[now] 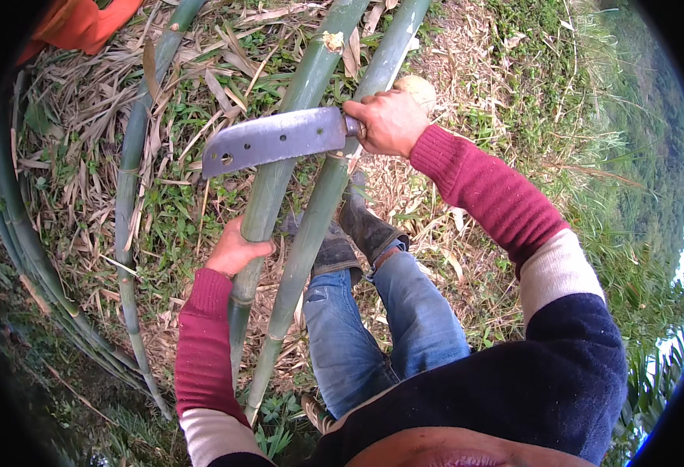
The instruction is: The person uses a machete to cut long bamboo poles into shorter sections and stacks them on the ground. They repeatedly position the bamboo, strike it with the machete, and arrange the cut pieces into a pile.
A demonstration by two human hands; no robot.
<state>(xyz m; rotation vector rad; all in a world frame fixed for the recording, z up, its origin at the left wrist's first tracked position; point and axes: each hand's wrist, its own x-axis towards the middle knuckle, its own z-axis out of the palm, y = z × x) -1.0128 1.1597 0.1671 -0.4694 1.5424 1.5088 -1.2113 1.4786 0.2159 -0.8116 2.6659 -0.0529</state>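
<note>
Overhead, broad grey perforated machete blade (272,140)

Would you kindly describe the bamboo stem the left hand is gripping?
Two thick green bamboo stems cross the middle of the view, above the blue jeans. The gripped bamboo stem is the left one; the left hand wraps it below the broad grey blade.

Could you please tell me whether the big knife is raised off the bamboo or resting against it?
Cannot tell: the knife, gripped by the right hand, crosses in front of the bamboo pole, hiding any gap.
</note>
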